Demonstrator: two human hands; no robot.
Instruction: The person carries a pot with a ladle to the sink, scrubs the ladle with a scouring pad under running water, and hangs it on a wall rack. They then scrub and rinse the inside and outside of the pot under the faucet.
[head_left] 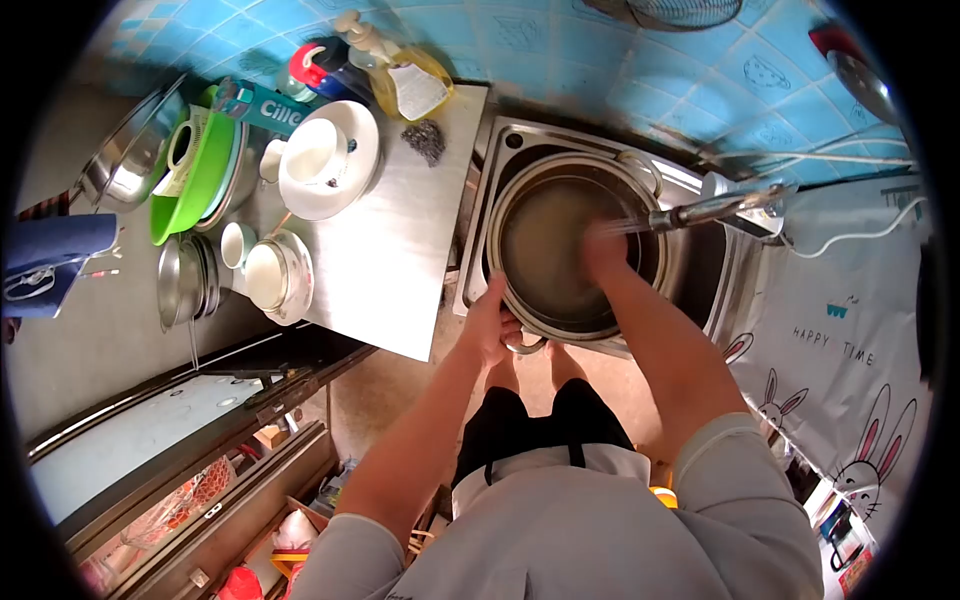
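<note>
A large round metal pot (499, 250) with two loop handles sits in the stainless steel sink (482, 215), holding cloudy, brownish-grey water. My left hand (488, 322) grips the pot's near left rim beside the near handle (527, 346), thumb up along the outer wall and fingers curled below. Over the water inside the pot is my right hand (604, 250), smeared by motion, so its fingers and anything in them cannot be made out. Water runs from the faucet (700, 212) onto or just beside this hand.
Left of the sink, a metal counter (385, 260) bears white bowls (268, 275), a white plate (365, 150), a steel wool scrubber (423, 142) and a yellow soap bottle (415, 85). A green basin (205, 175) stands farther left. The sink's right basin (700, 270) lies below the faucet.
</note>
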